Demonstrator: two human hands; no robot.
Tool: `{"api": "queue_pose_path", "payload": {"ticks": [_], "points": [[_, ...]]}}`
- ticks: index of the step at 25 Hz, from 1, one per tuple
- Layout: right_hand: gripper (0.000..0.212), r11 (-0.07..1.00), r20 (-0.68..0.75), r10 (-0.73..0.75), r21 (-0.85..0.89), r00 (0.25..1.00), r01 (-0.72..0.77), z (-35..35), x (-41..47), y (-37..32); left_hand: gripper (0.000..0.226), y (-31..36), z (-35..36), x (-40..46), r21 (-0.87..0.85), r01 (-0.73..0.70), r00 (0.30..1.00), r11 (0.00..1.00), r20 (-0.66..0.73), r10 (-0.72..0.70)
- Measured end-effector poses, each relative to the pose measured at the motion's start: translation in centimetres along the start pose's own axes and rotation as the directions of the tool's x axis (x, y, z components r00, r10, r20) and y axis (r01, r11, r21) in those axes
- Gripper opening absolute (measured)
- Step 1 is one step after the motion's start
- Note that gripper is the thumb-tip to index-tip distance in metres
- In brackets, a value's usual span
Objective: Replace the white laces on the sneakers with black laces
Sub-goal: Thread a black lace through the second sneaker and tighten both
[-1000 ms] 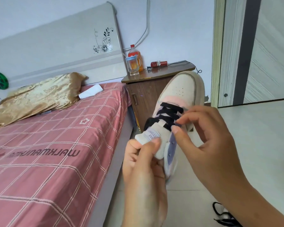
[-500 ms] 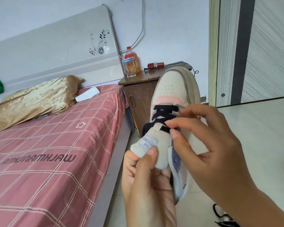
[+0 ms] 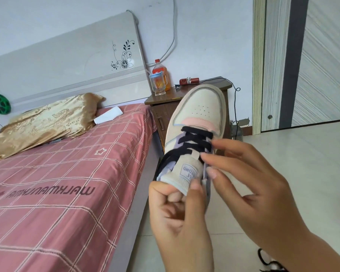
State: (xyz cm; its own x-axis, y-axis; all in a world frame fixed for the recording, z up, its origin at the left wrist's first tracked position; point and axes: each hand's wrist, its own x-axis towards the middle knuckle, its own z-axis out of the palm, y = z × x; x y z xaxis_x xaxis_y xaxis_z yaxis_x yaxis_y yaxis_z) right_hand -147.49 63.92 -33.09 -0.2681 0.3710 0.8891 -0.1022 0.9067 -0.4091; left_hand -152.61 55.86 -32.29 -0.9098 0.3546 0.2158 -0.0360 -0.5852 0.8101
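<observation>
Beside a pink bed and far nightstand, the left hand pinched the sneaker's tongue, the right hand fingered its black lace, ends hidden.

We see a cream sneaker with a pink band, lilac panels and a black lace. The bedsheet is pink with a pale grid, the pillow gold brocade, the headboard white with a black floral motif.
</observation>
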Motion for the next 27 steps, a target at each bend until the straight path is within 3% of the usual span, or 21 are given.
{"api": "queue_pose_path", "payload": {"ticks": [2, 4, 6, 9, 12, 15, 16, 20, 22, 24, 25, 27], "points": [[0.021, 0.999, 0.026, 0.038, 0.01, 0.999, -0.039, -0.9, 0.9, 0.5, 0.028, -0.4, -0.6, 0.4, 0.126, -0.098, 0.995, 0.987, 0.043, 0.093], [0.022, 0.995, 0.142, 0.101, -0.008, 0.985, -0.101, -1.5, 1.9, 0.9, 0.028, -0.9, -1.1, 0.5, 0.207, -0.163, 0.981, 0.965, 0.142, 0.135], [0.022, 0.975, 0.282, 0.214, -0.002, 0.935, -0.223, -1.6, 2.4, 1.1, 0.028, -1.5, -1.4, 0.3, 0.257, -0.205, 0.966, 0.944, 0.206, 0.153], [0.004, 0.929, 0.357, 0.331, 0.039, 0.874, -0.367, -1.5, 2.5, 1.2, 0.026, -2.3, -1.7, 0.3, 0.325, -0.323, 0.928, 0.889, 0.295, 0.23], [0.015, 0.887, 0.402, 0.385, 0.087, 0.831, -0.454, -1.2, 2.4, 1.9, 0.017, -3.2, -2.2, 0.4, 0.318, -0.334, 0.916, 0.887, 0.334, 0.224], [0.013, 0.772, 0.488, 0.487, 0.148, 0.724, -0.619, 0.2, 1.5, 3.0, 0.021, -4.5, -2.6, -0.1, 0.349, -0.237, 0.945, 0.906, 0.299, 0.132], [0.014, 0.764, 0.479, 0.5, 0.149, 0.722, -0.628, 0.9, 1.0, 3.3, 0.024, -5.1, -2.6, -0.3, 0.35, -0.197, 0.958, 0.916, 0.269, 0.103], [0.02, 0.811, 0.244, 0.54, 0.106, 0.805, -0.576, 3.3, -2.2, 4.0, 0.028, -6.5, -2.4, -0.3, 0.287, 0.04, 0.999, 0.957, -0.02, -0.036], [0.027, 0.83, 0.288, 0.513, 0.073, 0.809, -0.552, 3.7, -4.1, 3.5, 0.021, -6.0, -2.1, 0.5, 0.112, 0.175, 0.981, 0.978, -0.101, -0.164], [0.036, 0.785, 0.48, 0.483, 0.134, 0.732, -0.605, 3.8, -5.1, 3.0, 0.01, -5.0, -1.8, 1.3, -0.227, 0.31, 0.95, 0.923, 0.043, -0.309], [0.042, 0.746, 0.572, 0.477, 0.138, 0.667, -0.652, 3.7, -5.5, 3.2, 0.018, -4.6, -1.8, 1.6, -0.348, 0.376, 0.925, 0.859, 0.096, -0.366], [0.048, 0.79, 0.602, 0.482, 0.017, 0.637, -0.613, 3.7, -5.9, 4.3, 0.028, -4.4, -1.9, 1.9, -0.389, 0.475, 0.874, 0.789, 0.11, -0.473]]}}
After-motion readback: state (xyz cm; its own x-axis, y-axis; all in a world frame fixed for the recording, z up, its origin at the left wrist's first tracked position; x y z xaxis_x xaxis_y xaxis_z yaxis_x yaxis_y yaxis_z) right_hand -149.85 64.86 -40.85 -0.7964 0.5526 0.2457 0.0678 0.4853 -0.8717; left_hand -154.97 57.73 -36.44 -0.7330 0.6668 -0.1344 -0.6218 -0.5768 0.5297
